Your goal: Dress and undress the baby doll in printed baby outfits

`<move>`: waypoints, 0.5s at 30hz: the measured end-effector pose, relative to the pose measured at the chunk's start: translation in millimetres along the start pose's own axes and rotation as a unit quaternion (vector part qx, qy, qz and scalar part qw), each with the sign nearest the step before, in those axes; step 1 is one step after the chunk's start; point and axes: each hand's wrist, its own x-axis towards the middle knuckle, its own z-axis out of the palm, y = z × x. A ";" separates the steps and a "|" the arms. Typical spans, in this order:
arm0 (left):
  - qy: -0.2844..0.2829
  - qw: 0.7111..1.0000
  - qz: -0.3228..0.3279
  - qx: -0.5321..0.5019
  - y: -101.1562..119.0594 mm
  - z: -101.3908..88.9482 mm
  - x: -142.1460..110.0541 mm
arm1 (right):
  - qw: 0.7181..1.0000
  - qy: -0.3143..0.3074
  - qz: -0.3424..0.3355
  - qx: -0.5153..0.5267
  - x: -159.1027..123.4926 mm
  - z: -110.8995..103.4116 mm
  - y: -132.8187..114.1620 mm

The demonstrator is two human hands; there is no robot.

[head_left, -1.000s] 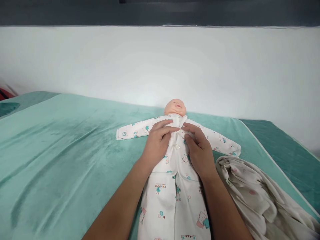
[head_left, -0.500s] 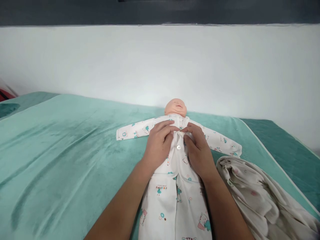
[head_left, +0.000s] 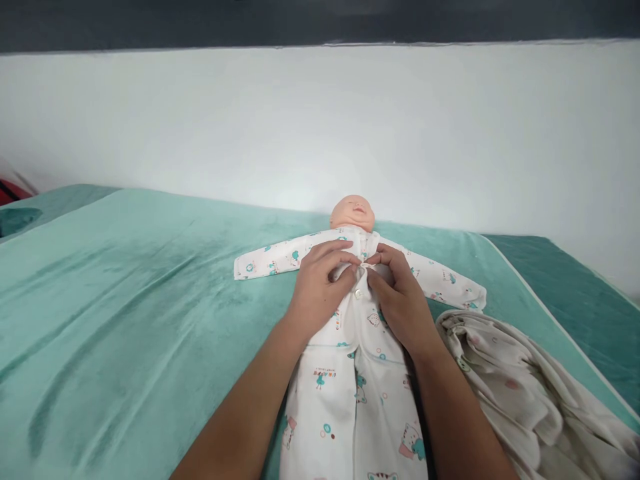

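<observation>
A baby doll lies on its back on the teal blanket, dressed in a white romper printed with small animals, its sleeves spread out to both sides. My left hand and my right hand meet on the doll's chest. The fingers of both hands pinch the romper's front opening just below the collar. One white button shows right below my fingertips.
A crumpled cream cloth lies at the doll's right side, near the blanket's edge. A white wall runs behind the doll's head. A darker teal surface lies beyond the blanket on the right.
Both hands have drawn closer together on the chest, fingers curling more tightly onto the romper's front placket. The view has shifted slightly.
</observation>
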 end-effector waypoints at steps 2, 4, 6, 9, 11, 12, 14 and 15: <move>0.003 1.000 -0.004 -0.006 -0.4 0.4 -0.3 | 1.000 0.001 -0.010 -0.001 -0.3 -0.2 -0.5; 0.003 1.000 -0.008 -0.008 -0.5 0.7 -0.3 | 1.000 0.003 -0.020 -0.005 -0.5 -0.3 -1.4; -0.002 1.000 -0.011 -0.008 0.3 0.8 -0.2 | 1.000 0.006 -0.024 -0.004 -0.7 0.1 -2.1; -0.011 1.000 -0.014 -0.013 3.1 -0.1 0.0 | 0.999 0.027 -0.020 0.010 -1.4 2.0 -2.2; -0.018 0.999 -0.023 -0.026 5.4 -2.1 0.3 | 0.998 0.051 -0.001 0.041 -2.3 3.7 -2.0; -0.028 0.999 -0.030 -0.032 6.2 -3.8 0.6 | 0.996 0.064 0.014 0.065 -2.8 4.4 -2.1; -0.063 0.996 -0.037 -0.041 6.6 -8.7 1.5 | 0.988 0.087 0.044 0.118 -3.8 5.5 -3.1; -0.089 0.995 -0.033 -0.042 6.0 -11.8 2.0 | 0.985 0.097 0.051 0.135 -4.2 5.8 -3.9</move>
